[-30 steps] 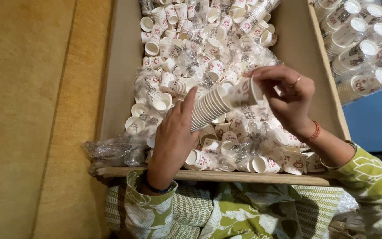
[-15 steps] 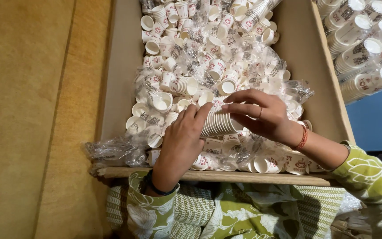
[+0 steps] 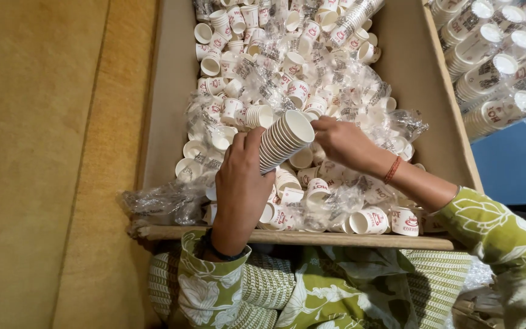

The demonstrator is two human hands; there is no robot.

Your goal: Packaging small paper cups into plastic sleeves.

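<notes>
1. Left hand is gripping a nested stack of paper cups, fingers curled around its lower half; the stack is lying tilted, open mouth facing up and to the right, held above the loose cups rather than resting on them.
2. Right hand is sitting just beside the stack's open end, fingers bent down into the pile; whether it is pinching a cup or only touching the pile cannot be told, as the fingertips are hidden.
3. Stack is being held over the near middle of a large cardboard box, which is holding loose cups in white with red print, mixed with crumpled clear plastic wrap.
4. Risk, judged: only the lower half is being gripped, so the upper cups are hanging free. A sharper tilt could let them slide off into the pile.
5. Risk, judged: squeezing thin paper walls too hard could be denting the cups and jamming them together.
6. Risk, judged: plastic wrap is lying all around the right hand; a scrap could get caught between cups.
7. Outside the box, wrapped sleeves of cups are lying at upper right, well apart; more loose plastic is bunching at the near left corner, and could snag a sleeve.
</notes>
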